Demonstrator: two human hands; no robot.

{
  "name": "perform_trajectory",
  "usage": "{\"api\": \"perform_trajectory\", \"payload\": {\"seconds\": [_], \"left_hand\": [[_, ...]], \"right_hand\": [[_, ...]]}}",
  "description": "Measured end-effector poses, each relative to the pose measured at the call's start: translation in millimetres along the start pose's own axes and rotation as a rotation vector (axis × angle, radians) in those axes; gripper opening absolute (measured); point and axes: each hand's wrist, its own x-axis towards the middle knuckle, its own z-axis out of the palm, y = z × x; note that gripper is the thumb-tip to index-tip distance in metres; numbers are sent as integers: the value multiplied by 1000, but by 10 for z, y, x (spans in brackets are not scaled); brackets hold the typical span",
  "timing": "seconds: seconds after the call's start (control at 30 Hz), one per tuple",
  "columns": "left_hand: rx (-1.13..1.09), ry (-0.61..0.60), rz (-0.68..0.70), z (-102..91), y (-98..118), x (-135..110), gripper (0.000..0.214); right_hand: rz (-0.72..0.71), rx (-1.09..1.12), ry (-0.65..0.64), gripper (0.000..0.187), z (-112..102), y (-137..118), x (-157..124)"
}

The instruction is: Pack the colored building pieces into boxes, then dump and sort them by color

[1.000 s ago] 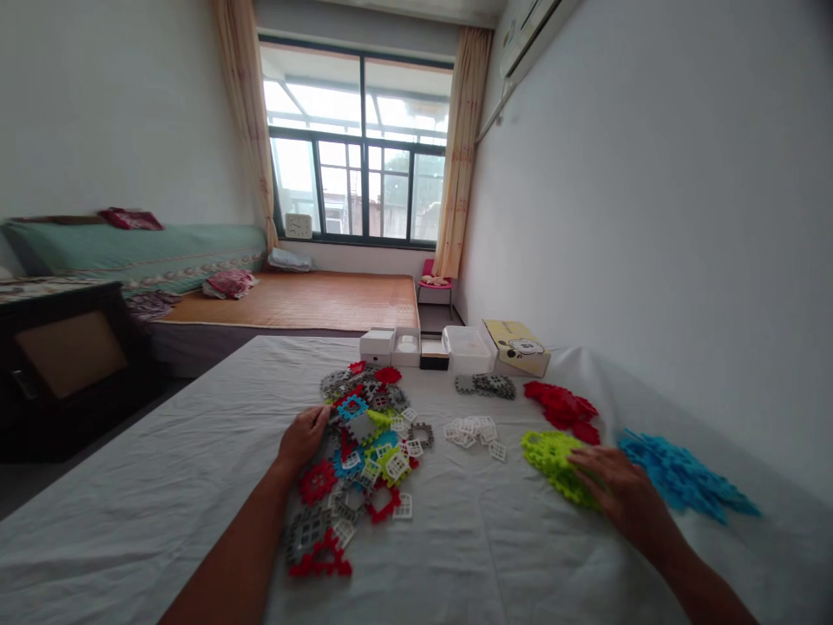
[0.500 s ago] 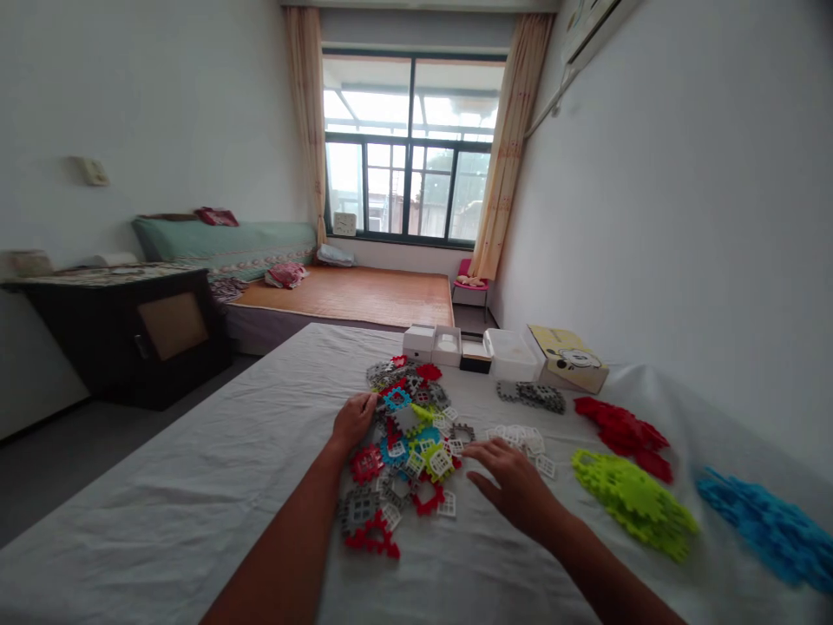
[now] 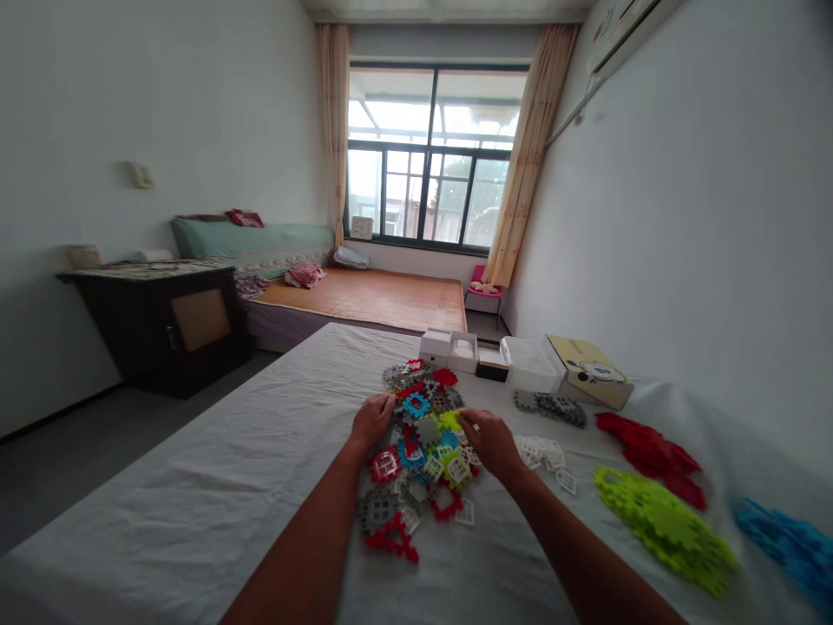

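A mixed pile of toothed plastic building pieces in red, grey, blue and lime green, with white window pieces among them, lies on the cloth-covered surface. My left hand rests at the pile's left edge, fingers curled in; whatever they hold, if anything, is hidden. From the right, my right hand pinches the edge of a lime-green toothed piece on the pile. Close by that piece lie a grey plate and a blue toothed frame.
Sorted heaps lie to the right: white windows, grey pieces, red pieces, lime-green pieces and blue pieces. Behind them stand small white boxes, a clear plastic tub and a yellow carton.
My right hand has moved up and left from beside the pile, its fingers closing on the lime-green piece. The left hand keeps its place at the pile's edge. The view has shifted slightly left.
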Motion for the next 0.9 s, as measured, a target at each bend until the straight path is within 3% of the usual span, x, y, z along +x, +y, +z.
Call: {"api": "perform_trajectory", "payload": {"seconds": [0.13,0.3,0.4,0.5,0.6,0.7,0.83,0.9], "left_hand": [[-12,-10,24,-14,1,15,38],[-13,-18,33,6,-39,61,41],[-2,-20,35,24,-70,79,41],[4,-22,42,37,-91,80,40],[7,-22,47,49,-101,76,40],[8,-18,45,57,-98,76,41],[7,-13,50,43,-70,65,41],[6,-16,53,30,-51,53,41]], "right_hand": [[49,4,88,30,-420,514,-519],[97,-394,362,34,-1141,1360,-1304],[134,-593,349,34,-1360,1772,-1706],[138,-626,260,34,-1363,1962,-1937],[153,-583,247,40,-1292,1858,-1927],[158,-501,251,40,-1188,1461,-1681],[9,-187,-13,30,-853,698,-1167],[-72,-85,-149,37,-627,373,-917]]}}
